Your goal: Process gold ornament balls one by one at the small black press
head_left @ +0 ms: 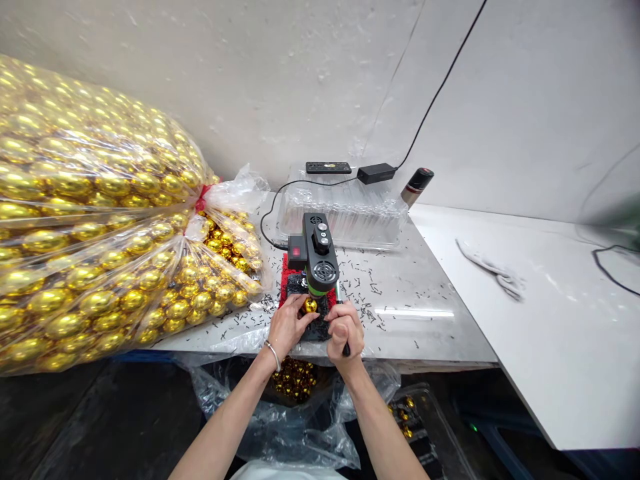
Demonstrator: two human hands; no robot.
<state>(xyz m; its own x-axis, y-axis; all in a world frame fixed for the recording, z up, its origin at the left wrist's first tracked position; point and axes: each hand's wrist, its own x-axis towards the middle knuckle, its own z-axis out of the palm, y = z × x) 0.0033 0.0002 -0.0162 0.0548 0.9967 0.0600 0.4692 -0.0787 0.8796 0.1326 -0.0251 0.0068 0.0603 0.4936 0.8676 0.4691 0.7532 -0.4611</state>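
Observation:
A small black machine (pixel 320 250) with two round vents and a green band stands on the table in front of me. Under its head, my left hand (pixel 289 325) has its fingers closed on a shiny gold ball (pixel 311 305). My right hand (pixel 346 329) wraps round a lever handle (pixel 346 349) with a black grip at the machine's right side. The base below the ball is black, with a red mat (pixel 284 280) showing beside it. My fingers partly hide the ball's left side.
A big clear bag of gold balls (pixel 90 227) fills the left side. Behind the machine lie a clear plastic tray (pixel 345 213), a power adapter (pixel 376 173) and a dark cylinder (pixel 417 187). Black shavings (pixel 370 293) litter the tabletop. More gold balls (pixel 295 379) sit in a bag below the edge.

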